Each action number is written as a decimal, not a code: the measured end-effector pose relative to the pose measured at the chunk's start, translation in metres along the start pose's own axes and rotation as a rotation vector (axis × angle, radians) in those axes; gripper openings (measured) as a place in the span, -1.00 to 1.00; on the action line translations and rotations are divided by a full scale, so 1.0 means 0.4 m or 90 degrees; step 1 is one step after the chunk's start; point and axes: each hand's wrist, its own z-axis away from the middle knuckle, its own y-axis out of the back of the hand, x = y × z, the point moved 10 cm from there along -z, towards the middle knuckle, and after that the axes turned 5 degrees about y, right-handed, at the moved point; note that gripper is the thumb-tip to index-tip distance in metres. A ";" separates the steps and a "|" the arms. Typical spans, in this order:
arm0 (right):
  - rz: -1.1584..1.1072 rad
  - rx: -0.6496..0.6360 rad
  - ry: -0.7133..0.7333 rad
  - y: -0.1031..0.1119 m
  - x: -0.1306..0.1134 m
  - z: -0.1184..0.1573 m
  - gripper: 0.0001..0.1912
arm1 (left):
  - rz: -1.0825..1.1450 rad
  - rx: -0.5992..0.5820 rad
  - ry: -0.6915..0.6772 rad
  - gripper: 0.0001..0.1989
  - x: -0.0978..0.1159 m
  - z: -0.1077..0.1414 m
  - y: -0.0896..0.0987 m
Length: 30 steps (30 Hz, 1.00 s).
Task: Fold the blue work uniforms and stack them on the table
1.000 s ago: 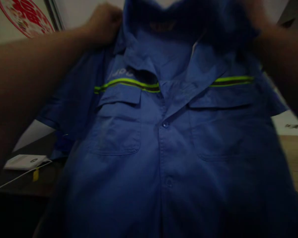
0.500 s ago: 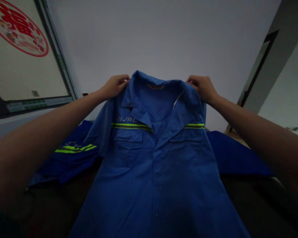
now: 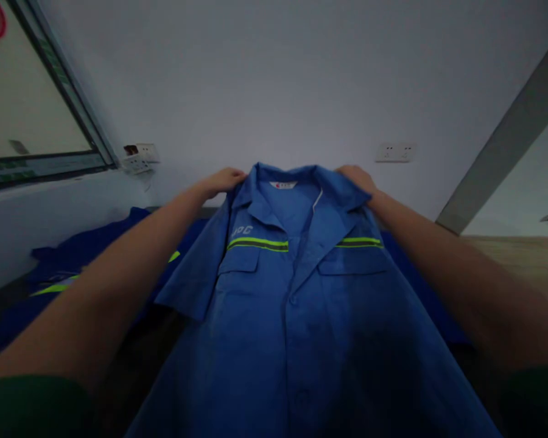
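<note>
A blue short-sleeved work shirt (image 3: 256, 304) hangs spread out in front of me, its front facing me. Yellow-green reflective bands cross its chest above two flap pockets, and a white label shows inside the open collar. My left hand (image 3: 226, 180) pinches the shoulder on the left, close to the collar. At the opposite shoulder, my right hand (image 3: 358, 177) grips the cloth, with its fingertips hidden behind the collar. The shirt's lower end runs out of view at the bottom.
More dark blue clothing (image 3: 86, 243) with reflective bands lies behind my left arm, and further blue cloth (image 3: 427, 292) shows behind my right. A pale wall (image 3: 265, 79) with sockets (image 3: 396, 152) stands at the back. On the left is a window frame (image 3: 64, 79).
My view has tilted down and shifted, bringing the wall sockets into sight. The shirt and both hands sit slightly lower in view, and the left sleeve now hangs more spread out.
</note>
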 end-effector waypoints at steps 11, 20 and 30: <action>0.033 -0.338 -0.246 -0.555 0.092 0.134 -0.69 | -0.139 -0.058 0.272 -0.68 -0.318 0.002 -0.465; -0.106 -0.138 -0.303 -0.520 0.169 0.104 -0.73 | -0.151 0.089 0.207 -0.75 -0.303 0.011 -0.437; -0.256 -0.268 -0.345 -0.513 0.183 0.123 -0.64 | -0.095 0.023 0.099 -0.71 -0.194 -0.018 -0.456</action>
